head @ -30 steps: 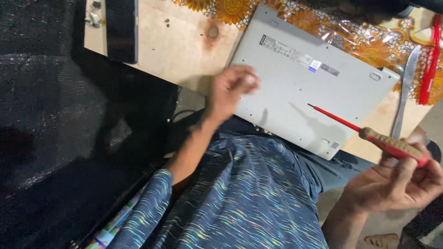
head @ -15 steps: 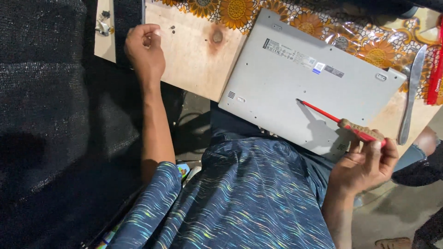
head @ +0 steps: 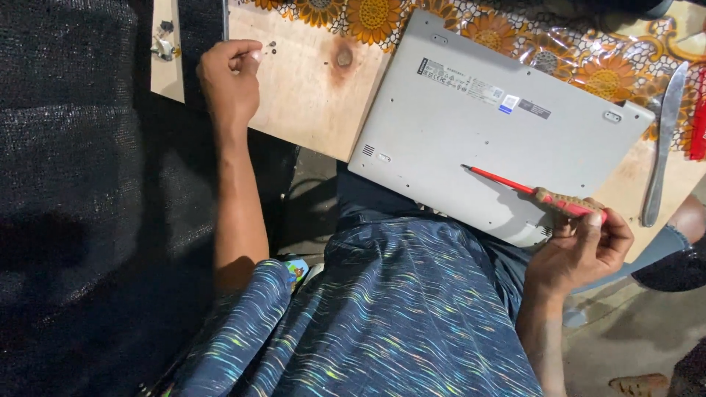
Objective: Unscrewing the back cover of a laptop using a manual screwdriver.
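Head view: the right hand [head: 585, 250] grips a red-shafted screwdriver [head: 537, 192] by its handle, fingers wrapped around it, with the tip resting on the underside of a grey laptop [head: 489, 125]. That laptop lies base-up across a plywood board [head: 309, 95] and a flower-patterned cloth [head: 566, 51]. The left hand [head: 228, 81] rests at the board's left edge, thumb and forefinger pinched together beside small dark screws [head: 270, 48]. A metal knife [head: 662, 140] lies at the laptop's right.
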